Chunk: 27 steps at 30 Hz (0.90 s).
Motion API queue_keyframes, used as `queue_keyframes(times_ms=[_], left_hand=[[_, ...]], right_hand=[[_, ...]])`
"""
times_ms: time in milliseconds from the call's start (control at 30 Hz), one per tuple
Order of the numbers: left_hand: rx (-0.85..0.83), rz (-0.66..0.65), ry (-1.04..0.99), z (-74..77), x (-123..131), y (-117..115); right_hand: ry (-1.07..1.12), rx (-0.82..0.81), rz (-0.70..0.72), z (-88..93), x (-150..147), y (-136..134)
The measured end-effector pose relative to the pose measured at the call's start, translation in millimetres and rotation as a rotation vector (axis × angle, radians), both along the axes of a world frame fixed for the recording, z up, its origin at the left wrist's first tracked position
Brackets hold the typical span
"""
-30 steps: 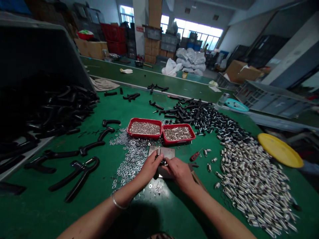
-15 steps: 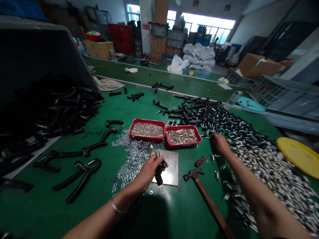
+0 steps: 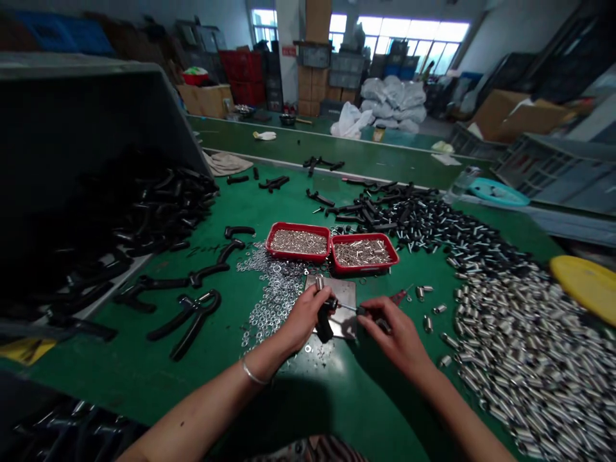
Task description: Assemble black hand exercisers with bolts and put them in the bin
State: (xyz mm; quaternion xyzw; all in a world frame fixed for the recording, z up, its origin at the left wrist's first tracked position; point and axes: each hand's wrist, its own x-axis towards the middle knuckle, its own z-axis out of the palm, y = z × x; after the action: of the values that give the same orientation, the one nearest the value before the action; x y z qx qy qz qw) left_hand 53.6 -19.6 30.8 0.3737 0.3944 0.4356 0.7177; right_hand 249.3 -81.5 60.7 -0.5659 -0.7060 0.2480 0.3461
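— What is seen at the left of the counter (image 3: 120,378)?
— Black handles (image 3: 158,212) are heaped there beside a grey bin (image 3: 86,102). Next, washers (image 3: 274,292) are scattered in front of two red trays (image 3: 294,256).
— And where is the black part (image 3: 323,326) found?
— It is held over the metal plate (image 3: 346,292), just before the trays. The left hand (image 3: 301,317) is closed around its body, and a spring (image 3: 319,282) is seen at its top.
— Is the right hand (image 3: 397,337) closed too?
— Its fingertips are pinched on a thin pin (image 3: 353,309), which is pointed at the part. The hands are near each other, but no touching is seen.
— How is the part judged to handle?
— It is judged stiff and light, probably hard plastic, and best gripped around the thick middle. The pin looks small and smooth, so it can be lost easily; it is best pinched near its end. Further right, metal springs (image 3: 510,346) are piled.
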Motion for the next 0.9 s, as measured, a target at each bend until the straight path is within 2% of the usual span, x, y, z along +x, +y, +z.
queue_keyframes(times_ms=[100, 233, 300, 400, 467, 600, 667, 733, 833, 900], left_hand=[[0.047, -0.022, 0.045, 2.5, -10, -4], [0.121, -0.109, 0.105, 6.0, -18, -11], [0.149, -0.128, 0.102, 8.8, -16, -14], [0.172, -0.105, 0.111, 14.9, -14, -14], [0.21, -0.092, 0.156, 19.5, -15, -12], [0.339, -0.109, 0.284, 26.0, -22, -10], [0.414, -0.107, 0.361, 26.4, -24, -11], [0.49, -0.082, 0.438, 24.7, -24, -12], [0.588, -0.035, 0.539, 20.0, -22, -10], [0.623, -0.009, 0.573, 16.5, -22, -6]], right_hand=[[-0.069, 0.113, 0.116, 4.1, -8, -2], [-0.102, 0.216, 0.23, -2.9, -20, -7], [-0.066, 0.265, 0.164, -9.6, -31, -9], [0.066, 0.242, -0.057, -16.8, -45, -11], [0.104, 0.228, -0.09, -16.8, -47, -10], [-0.031, 0.32, 0.151, -9.2, -37, -3], [-0.046, 0.312, 0.218, -7.2, -35, 0], [0.082, 0.219, 0.172, -9.0, -38, 4], [0.454, -0.136, 0.088, -16.2, -50, 8], [0.608, -0.315, 0.06, -19.8, -57, 9]])
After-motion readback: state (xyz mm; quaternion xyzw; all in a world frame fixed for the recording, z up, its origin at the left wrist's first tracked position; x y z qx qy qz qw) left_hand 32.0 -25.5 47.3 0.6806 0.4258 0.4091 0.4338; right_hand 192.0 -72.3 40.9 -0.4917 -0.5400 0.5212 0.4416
